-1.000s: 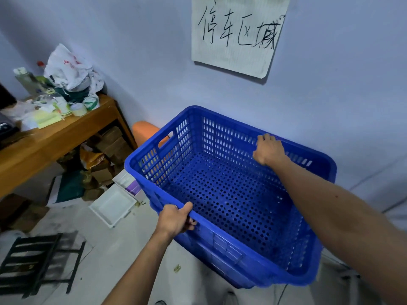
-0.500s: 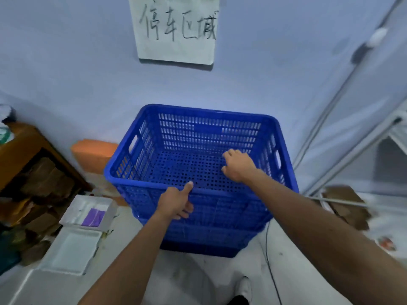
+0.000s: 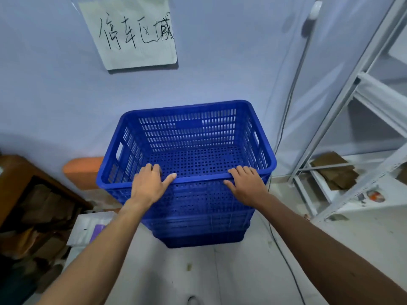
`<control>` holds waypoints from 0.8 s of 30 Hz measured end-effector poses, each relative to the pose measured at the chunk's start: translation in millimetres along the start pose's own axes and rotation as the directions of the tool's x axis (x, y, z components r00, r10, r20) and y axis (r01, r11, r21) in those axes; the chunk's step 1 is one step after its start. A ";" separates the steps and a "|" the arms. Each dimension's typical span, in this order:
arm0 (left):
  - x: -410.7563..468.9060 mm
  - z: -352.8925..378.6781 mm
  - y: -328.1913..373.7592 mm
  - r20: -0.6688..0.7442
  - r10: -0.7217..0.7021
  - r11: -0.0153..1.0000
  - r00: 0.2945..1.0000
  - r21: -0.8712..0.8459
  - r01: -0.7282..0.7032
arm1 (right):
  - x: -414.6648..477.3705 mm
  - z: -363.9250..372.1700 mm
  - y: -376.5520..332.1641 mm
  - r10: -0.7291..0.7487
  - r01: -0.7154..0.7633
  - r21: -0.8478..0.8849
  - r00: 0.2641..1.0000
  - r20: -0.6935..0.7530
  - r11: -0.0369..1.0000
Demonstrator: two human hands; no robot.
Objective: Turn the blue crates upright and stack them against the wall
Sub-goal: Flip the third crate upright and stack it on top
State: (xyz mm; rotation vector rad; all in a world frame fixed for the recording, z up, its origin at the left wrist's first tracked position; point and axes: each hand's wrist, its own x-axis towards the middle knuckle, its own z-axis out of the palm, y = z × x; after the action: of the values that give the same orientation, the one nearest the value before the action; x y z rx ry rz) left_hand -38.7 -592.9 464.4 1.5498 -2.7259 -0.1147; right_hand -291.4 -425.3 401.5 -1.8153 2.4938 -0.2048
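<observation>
An upright blue crate (image 3: 187, 107) tops a nested stack of blue crates (image 3: 202, 237) that stands on the floor against the pale wall (image 3: 220, 69). Both my hands are on the top crate's near rim. My left hand (image 3: 149, 183) grips the rim left of centre, fingers curled over into the crate and thumb lying along the edge. My right hand (image 3: 246, 186) rests on the rim near the right corner, fingers laid flat over it and thumb against the outer wall. The inside of the top crate holds nothing.
A handwritten paper sign (image 3: 132, 34) hangs above the stack. An orange block (image 3: 81, 170) and a wooden table (image 3: 17, 170) with cardboard under it sit to the left, with white foam trays (image 3: 88, 227) nearby. A metal shelf rack (image 3: 363, 95) and a cable (image 3: 282, 256) are on the right.
The crate has come down level onto the stack by the wall. My right hand moved from the far rim to the near rim, and my left hand shifted along that rim.
</observation>
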 end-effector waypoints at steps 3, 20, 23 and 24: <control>-1.2 12.6 -21.5 0.203 0.025 0.996 0.979 0.080 -0.042 | 2.3 3.5 -0.3 0.000 -0.003 -0.038 0.997 -0.075 0.999; 29.3 49.2 -71.1 0.045 0.154 0.958 0.987 0.237 -0.160 | 34.1 11.8 3.0 0.098 -0.116 -0.145 0.988 -0.122 0.983; 35.0 50.6 -74.3 0.046 0.153 0.947 0.987 0.278 -0.160 | 37.1 12.7 -6.7 0.124 -0.152 -0.158 0.976 -0.179 0.976; 37.6 48.8 -74.4 0.038 0.158 0.945 0.987 0.286 -0.162 | 39.9 11.1 -7.8 0.131 -0.161 -0.158 0.974 -0.185 0.974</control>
State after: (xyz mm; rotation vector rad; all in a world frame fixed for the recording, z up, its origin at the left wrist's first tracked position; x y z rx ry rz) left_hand 4.0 -660.1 409.6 1.3734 -2.9744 0.2862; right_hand -295.1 -466.4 393.1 -1.7294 2.8351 -0.1505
